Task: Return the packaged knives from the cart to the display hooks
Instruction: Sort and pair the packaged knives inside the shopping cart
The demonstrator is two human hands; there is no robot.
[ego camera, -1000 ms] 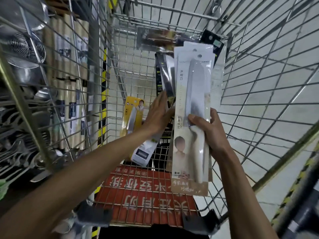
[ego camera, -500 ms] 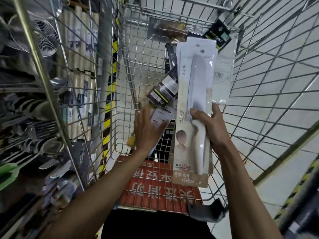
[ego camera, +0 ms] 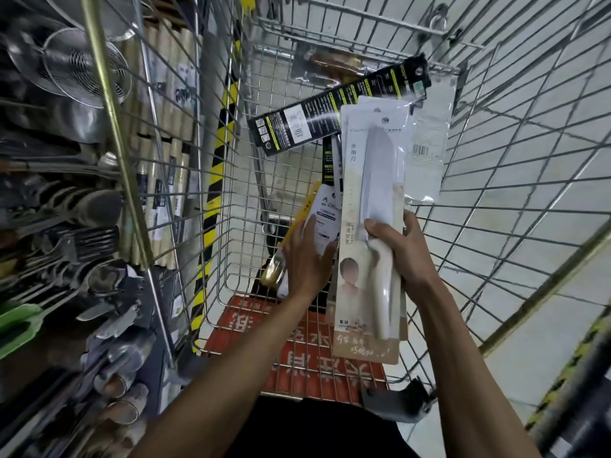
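My right hand (ego camera: 405,252) grips a stack of white-carded packaged knives (ego camera: 370,206), held upright over the wire cart (ego camera: 496,160); the front pack shows a white-handled knife. My left hand (ego camera: 305,259) reaches into the cart and takes hold of a white-and-yellow knife pack (ego camera: 322,216) standing against the stack. A long black knife pack (ego camera: 337,110) lies tilted across the cart behind them. A clear pack with a barcode (ego camera: 426,150) sits behind the stack on the right.
A red sign panel (ego camera: 297,365) covers the cart's near end. A display rack (ego camera: 82,226) of steel ladles, strainers and utensils stands at my left behind wire mesh. Yellow-black tape (ego camera: 215,180) marks the floor; pale tiles lie to the right.
My left hand has dropped lower in the cart onto the white-and-yellow pack. The black pack has tipped to lie diagonally. My right hand keeps the stack upright.
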